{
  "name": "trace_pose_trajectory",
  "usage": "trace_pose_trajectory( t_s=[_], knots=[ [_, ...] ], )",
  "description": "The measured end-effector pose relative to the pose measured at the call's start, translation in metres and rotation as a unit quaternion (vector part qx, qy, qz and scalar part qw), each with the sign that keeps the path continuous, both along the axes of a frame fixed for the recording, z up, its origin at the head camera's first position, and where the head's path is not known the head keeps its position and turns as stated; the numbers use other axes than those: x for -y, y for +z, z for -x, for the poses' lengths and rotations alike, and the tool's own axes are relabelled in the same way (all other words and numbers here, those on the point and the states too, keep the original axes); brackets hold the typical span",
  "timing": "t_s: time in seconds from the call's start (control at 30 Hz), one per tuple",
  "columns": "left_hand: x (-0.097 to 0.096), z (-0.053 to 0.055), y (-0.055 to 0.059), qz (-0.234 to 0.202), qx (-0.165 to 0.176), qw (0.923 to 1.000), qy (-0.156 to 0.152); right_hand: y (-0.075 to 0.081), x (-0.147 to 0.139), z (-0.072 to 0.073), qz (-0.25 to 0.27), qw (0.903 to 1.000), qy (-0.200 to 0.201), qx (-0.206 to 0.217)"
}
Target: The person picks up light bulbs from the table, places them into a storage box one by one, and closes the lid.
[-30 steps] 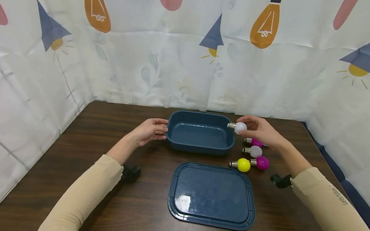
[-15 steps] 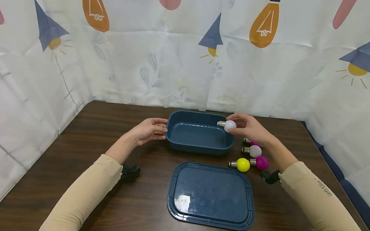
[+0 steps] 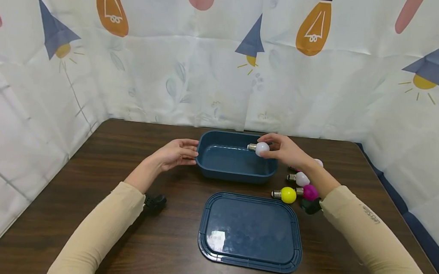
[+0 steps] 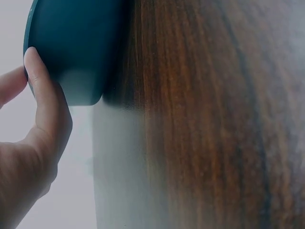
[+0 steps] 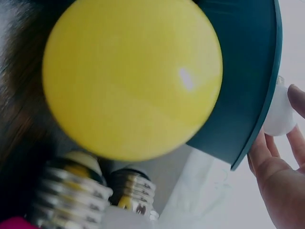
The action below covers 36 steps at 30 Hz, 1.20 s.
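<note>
the right grip (image 3: 282, 150) pinches a white round light bulb with a silver screw base (image 3: 263, 149) over the right part of a dark blue rectangular plastic container (image 3: 235, 176). the left grip (image 3: 175, 153) is loosely spread, fingertips against the container's end. the step in hand seems to be placing this bulb inside; the next move would call for lowering it, then parting the right grip's fingers. below and right of the right grip, on the brown wood-grain worktop (image 3: 120, 215), lie a yellow round bulb (image 3: 288, 195), a magenta round bulb (image 3: 310, 192) and a second white bulb (image 3: 302, 179). other bulbs are mostly hidden behind the right forearm (image 3: 322, 177), their number unclear. how deep the held bulb hangs is hard to judge; the container's wall partly covers it in the right wrist view.
</note>
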<state>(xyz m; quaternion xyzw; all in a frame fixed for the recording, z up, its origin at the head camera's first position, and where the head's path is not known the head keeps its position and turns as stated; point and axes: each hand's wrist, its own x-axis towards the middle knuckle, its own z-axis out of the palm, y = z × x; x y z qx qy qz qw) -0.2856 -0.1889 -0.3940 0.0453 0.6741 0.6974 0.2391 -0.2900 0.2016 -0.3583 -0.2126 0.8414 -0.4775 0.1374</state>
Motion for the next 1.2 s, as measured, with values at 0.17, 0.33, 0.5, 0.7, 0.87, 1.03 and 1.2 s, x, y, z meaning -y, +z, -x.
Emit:
trace_pose_trajectory(
  t_s=[0.17, 0.33, 0.5, 0.7, 0.87, 1.03, 1.2],
  knots=[
    [0.000, 0.000, 0.001, -0.004, 0.003, 1.0000, 0.000, -0.001, 0.007, 0.002, -0.006, 0.9999, -0.003, 0.009],
    [0.000, -0.001, 0.003, -0.005, 0.002, 1.0000, -0.001, -0.001, 0.015, 0.005, -0.004, 0.9999, 0.006, 0.008],
    [0.000, -0.001, 0.004, -0.002, 0.003, 1.0000, -0.001, -0.001, 0.024, 0.007, 0.004, 0.9998, 0.019, 0.007],
    [-0.001, 0.000, 0.004, -0.004, 0.006, 1.0000, -0.001, -0.005, 0.033, 0.010, 0.001, 0.9997, 0.025, -0.003],
    [-0.001, 0.002, 0.003, -0.007, 0.009, 0.9999, -0.002, -0.006, 0.042, 0.011, -0.002, 0.9997, 0.024, -0.006],
    [-0.001, 0.003, 0.003, -0.003, 0.007, 1.0000, -0.001, -0.008, 0.051, 0.011, -0.003, 0.9998, 0.019, -0.007],
    [-0.001, 0.003, 0.002, 0.000, 0.006, 1.0000, -0.003, -0.011, 0.059, 0.012, -0.004, 0.9998, 0.020, -0.003]
  ],
)
